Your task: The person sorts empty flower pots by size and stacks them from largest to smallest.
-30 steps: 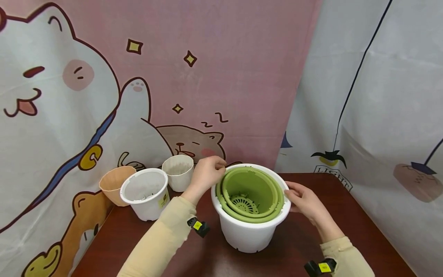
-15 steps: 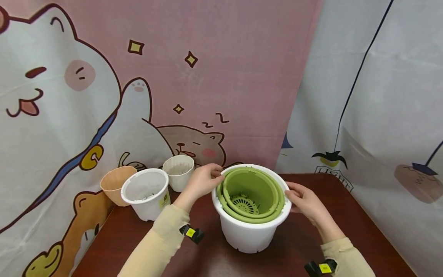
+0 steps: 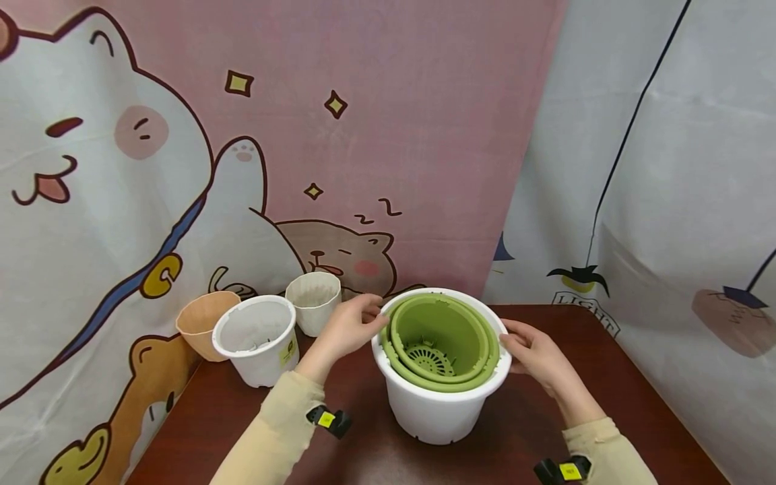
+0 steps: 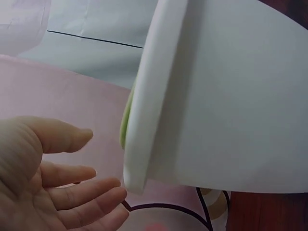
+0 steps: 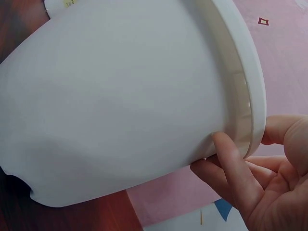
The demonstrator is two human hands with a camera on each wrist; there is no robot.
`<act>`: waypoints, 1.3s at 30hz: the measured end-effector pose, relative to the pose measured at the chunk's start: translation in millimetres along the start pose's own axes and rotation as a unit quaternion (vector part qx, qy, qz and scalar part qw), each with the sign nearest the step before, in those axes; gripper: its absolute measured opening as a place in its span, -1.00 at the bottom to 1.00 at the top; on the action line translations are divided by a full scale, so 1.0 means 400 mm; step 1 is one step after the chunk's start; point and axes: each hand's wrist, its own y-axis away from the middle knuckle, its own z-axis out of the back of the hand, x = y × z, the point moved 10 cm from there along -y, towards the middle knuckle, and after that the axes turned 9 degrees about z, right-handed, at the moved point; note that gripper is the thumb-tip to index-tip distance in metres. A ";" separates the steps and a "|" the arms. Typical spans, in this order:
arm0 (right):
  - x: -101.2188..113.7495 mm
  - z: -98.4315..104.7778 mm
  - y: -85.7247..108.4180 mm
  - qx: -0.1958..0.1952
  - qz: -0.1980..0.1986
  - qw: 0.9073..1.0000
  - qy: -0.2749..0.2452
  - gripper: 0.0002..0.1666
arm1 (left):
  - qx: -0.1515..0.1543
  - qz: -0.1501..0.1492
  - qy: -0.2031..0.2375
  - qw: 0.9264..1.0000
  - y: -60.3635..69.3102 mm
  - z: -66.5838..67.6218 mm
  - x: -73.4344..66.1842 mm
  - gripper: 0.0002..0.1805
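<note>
A large white flower pot [image 3: 433,412] stands upright on the table in the head view. Nested inside it are two green pots [image 3: 467,337], the inner one with a slotted bottom. My right hand [image 3: 538,356] pinches the white rim at the right side; in the right wrist view its fingers [image 5: 236,178] lie under the rim and the thumb is at the outer edge. At the left side of the rim, my left hand [image 3: 350,326] holds nothing. The left wrist view shows its fingers [image 4: 86,192] loosely extended close to the rim; contact is hard to tell.
Left of the big pot stand a smaller white pot [image 3: 257,364] with a yellow label, a peach pot [image 3: 197,327] and a cream pot [image 3: 315,316]. The dark red table [image 3: 515,444] meets a printed curtain [image 3: 424,168] at the back.
My left hand has drawn back slightly left and down from the big pot's rim. The right hand keeps its hold and the pots stay in place.
</note>
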 end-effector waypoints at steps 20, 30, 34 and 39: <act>0.002 0.001 0.000 0.000 0.001 1.000 0.006 -0.38 | -0.059 -0.069 -0.061 0.994 0.053 -0.008 0.038 -0.42; 0.000 0.001 -0.002 0.001 0.003 1.000 0.000 -0.39 | -0.083 -0.063 -0.101 0.989 0.072 -0.018 0.075 -0.37; 0.000 0.002 -0.002 0.000 0.002 1.000 0.002 -0.39 | -0.093 -0.056 -0.100 0.989 0.078 -0.013 0.092 -0.37; 0.001 0.002 -0.001 0.000 0.000 1.000 0.002 -0.39 | -0.096 -0.041 -0.096 0.990 0.087 -0.005 0.117 -0.36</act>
